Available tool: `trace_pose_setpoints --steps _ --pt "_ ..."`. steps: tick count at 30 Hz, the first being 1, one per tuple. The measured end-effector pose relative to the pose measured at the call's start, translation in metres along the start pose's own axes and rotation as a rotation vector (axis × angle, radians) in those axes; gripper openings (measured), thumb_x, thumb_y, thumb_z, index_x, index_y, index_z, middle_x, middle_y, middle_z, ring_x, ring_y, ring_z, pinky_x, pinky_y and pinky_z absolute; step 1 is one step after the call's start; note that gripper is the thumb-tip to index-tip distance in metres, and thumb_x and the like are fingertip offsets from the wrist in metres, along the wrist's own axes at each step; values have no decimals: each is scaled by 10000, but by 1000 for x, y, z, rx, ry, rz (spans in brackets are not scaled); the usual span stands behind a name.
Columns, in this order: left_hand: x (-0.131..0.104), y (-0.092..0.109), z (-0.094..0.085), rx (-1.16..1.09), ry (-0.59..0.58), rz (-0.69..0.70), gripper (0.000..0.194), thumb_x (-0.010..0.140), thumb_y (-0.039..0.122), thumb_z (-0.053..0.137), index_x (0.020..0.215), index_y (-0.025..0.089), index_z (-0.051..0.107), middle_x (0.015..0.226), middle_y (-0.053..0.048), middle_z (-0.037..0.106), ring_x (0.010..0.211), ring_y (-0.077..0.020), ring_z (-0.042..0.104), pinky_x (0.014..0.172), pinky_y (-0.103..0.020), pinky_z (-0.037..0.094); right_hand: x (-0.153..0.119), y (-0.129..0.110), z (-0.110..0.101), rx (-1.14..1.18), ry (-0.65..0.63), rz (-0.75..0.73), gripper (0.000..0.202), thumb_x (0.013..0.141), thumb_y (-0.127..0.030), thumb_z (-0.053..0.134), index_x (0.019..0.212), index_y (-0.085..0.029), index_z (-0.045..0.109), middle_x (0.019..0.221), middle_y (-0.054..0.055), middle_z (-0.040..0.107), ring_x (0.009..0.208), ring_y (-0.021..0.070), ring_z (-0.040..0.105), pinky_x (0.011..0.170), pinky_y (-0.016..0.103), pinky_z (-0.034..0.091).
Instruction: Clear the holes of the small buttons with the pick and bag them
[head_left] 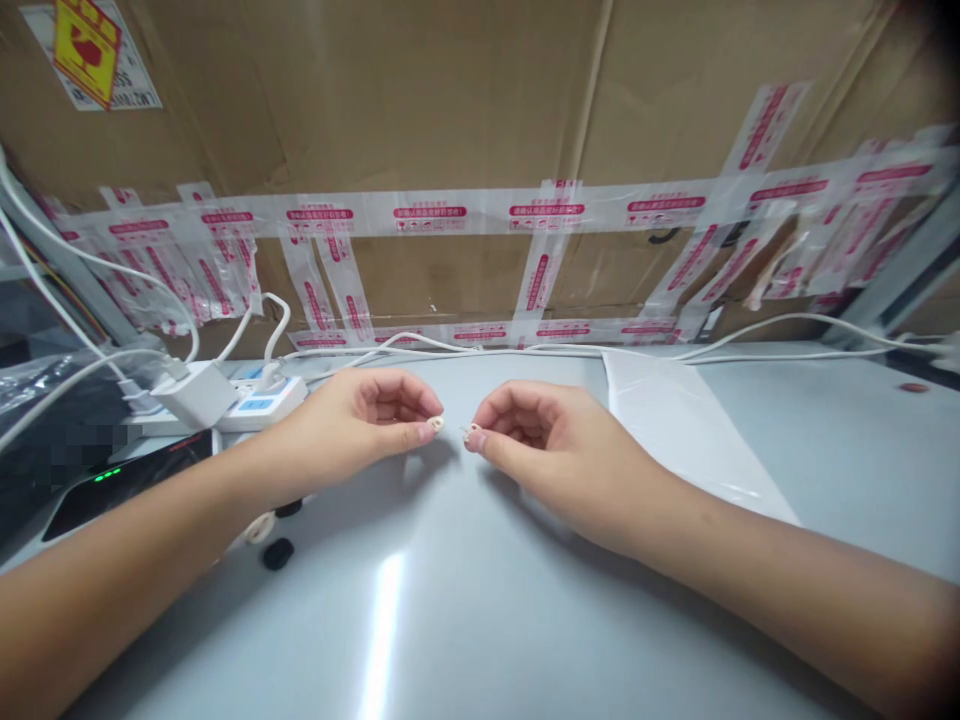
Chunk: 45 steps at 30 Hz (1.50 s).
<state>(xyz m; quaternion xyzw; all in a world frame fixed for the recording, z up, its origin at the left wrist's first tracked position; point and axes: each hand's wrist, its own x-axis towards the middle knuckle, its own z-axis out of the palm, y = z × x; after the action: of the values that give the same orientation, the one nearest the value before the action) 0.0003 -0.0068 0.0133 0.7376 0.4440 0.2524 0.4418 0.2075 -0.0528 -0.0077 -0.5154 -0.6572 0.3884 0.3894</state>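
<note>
Above the grey tabletop (465, 610), my two hands face each other a short way apart. Thumb and forefinger of my left hand (360, 425) pinch a small cream ring-shaped piece (437, 424). My right hand (559, 450) pinches a small whitish piece (471, 434) with a thin pale bit sticking out toward the left. The two pieces do not touch. Fingers cover much of both, so their exact kind cannot be made out. Under my left forearm lie a cream ring (259, 528) and a round black piece (278, 554), with another black piece (289, 508) partly hidden.
A taped cardboard box (465, 110) stands along the back. At left are a white power strip (262, 405), a charger (196, 395) and a black device with green lights (142, 475). White cables (420, 342) run behind my hands. A white plastic sheet (690, 430) lies at right.
</note>
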Motion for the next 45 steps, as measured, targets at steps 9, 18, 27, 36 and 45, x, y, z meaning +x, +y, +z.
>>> trace_pose_setpoints --steps 9,18,27,36,45 --pt "-2 1 0 -91 -33 1 242 773 345 778 931 192 674 941 -33 731 936 -172 685 922 -364 558 -3 -2 1 22 -18 12 95 766 -273 686 741 -203 627 685 -11 641 611 127 558 542 244 411" --pt "-2 3 1 -132 -77 -5 190 781 305 778 903 202 676 896 -6 732 886 -143 683 869 -315 557 -4 -3 3 10 -37 30 98 754 -262 687 712 -202 623 640 -21 612 566 113 518 493 229 369" --pt "-4 4 3 -165 -109 -4 137 797 269 770 887 204 689 880 6 737 865 -122 686 831 -263 558 -4 -7 2 -2 -57 82 97 755 -260 696 708 -193 643 612 -25 596 551 103 501 481 221 348" --pt "-7 8 6 -138 -117 0 90 816 250 755 886 210 714 887 18 753 859 -102 697 789 -188 561 -4 -10 2 17 -61 118 98 749 -264 710 719 -185 661 610 -24 594 545 97 488 481 219 331" --pt "-7 10 7 -125 -80 57 57 818 208 746 872 225 741 842 31 772 807 -89 717 717 -121 569 -4 -9 1 54 -88 166 141 781 -314 693 747 -183 657 691 -3 654 598 108 507 533 236 367"
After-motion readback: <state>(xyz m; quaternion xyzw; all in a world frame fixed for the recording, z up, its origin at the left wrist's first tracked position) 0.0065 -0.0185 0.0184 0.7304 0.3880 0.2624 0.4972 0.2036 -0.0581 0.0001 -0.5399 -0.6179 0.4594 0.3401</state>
